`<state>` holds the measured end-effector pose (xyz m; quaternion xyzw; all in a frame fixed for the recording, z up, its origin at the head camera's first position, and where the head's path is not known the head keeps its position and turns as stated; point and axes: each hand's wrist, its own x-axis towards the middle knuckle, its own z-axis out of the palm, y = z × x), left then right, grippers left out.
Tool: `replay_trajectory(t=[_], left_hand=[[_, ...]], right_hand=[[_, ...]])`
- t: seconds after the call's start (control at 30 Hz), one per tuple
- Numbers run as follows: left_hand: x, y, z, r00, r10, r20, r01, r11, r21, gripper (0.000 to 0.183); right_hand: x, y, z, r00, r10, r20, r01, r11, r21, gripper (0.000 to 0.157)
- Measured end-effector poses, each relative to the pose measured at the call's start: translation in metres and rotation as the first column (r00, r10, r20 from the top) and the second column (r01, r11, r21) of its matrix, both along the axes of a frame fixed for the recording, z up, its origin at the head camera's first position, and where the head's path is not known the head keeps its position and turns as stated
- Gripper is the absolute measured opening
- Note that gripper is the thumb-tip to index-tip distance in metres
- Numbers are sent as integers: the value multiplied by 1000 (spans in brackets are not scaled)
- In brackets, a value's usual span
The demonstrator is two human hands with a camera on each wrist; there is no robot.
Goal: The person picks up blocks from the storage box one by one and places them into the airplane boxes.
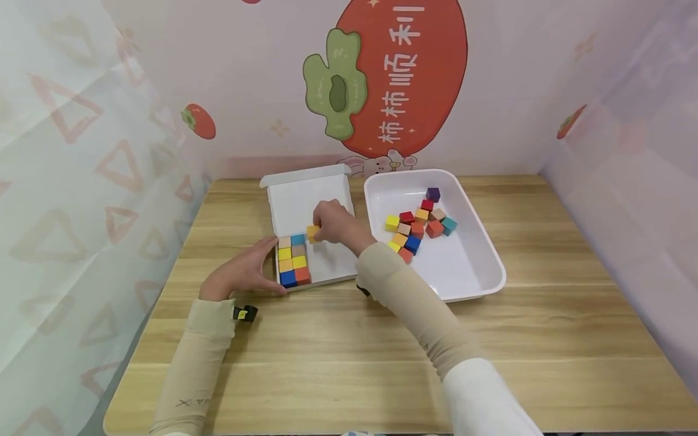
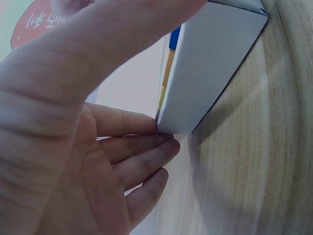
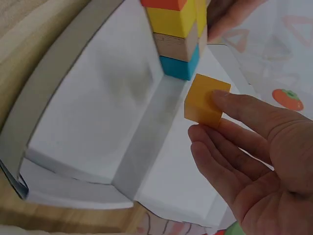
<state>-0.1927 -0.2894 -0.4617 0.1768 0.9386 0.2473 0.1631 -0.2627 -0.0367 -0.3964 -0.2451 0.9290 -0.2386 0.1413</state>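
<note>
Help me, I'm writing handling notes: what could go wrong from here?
The orange block, pinched at the fingertips of the right hand, could slip and drop. Lowered carelessly, it might knock the teal block, whose side facing the bare part of the box has no neighbour. The left hand touches the box and might nudge it.

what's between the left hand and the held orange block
Head view: the white box's left wall and two columns of coloured blocks lie between the left hand and the held orange block.
</note>
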Motion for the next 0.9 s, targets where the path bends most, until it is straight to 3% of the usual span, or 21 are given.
replay_trajectory(t=[0.23,0.47,0.67,0.9], left_hand=[[2,0,-1,1000,2,4,-2,1000,6,133],[1,1,1,1000,7,9,-7,1000,2,133],[2,0,0,1000,2,-2,-2,1000,3,132],[1,1,0,1000,-8,-14,8,1000,-5,132]], right_hand=[[2,-11,-26,998,-57,6,57,998,26,17],[4,-18,-41,994,-94,-58,94,996,0,19],[5,-22,-47,989,-118,-88,116,993,-26,19],[10,-18,-38,983,-153,-101,153,988,-7,32]])
